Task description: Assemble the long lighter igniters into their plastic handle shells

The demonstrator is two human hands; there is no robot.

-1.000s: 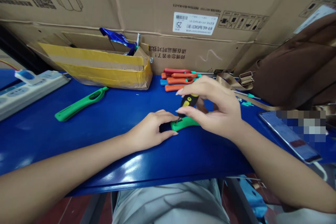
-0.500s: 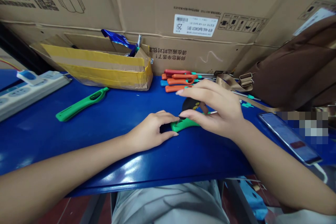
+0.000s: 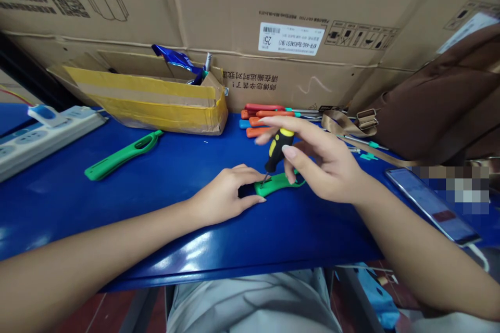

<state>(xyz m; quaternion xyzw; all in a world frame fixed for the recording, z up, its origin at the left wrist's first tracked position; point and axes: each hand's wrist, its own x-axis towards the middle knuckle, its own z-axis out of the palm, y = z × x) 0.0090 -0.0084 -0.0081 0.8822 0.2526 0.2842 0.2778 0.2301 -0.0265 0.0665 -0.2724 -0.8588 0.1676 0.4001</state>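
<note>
A green lighter casing lies on the blue table in front of me, its looped end to the right. My left hand grips its left end between thumb and fingers. A short black and yellow screwdriver stands tilted over the casing, its tip at the casing's left part. My right hand has thumb and fingers around the screwdriver's handle. Further left lies a separate green casing half, apart from both hands.
Several red and orange lighters lie behind my right hand. A yellow-taped cardboard box stands at the back left, beside a white power strip. To the right are a phone with a cable and a brown bag.
My right hand has turned and shifted slightly on the screwdriver, so its handle shows more plainly. My left hand and the green casing have stayed in place.
</note>
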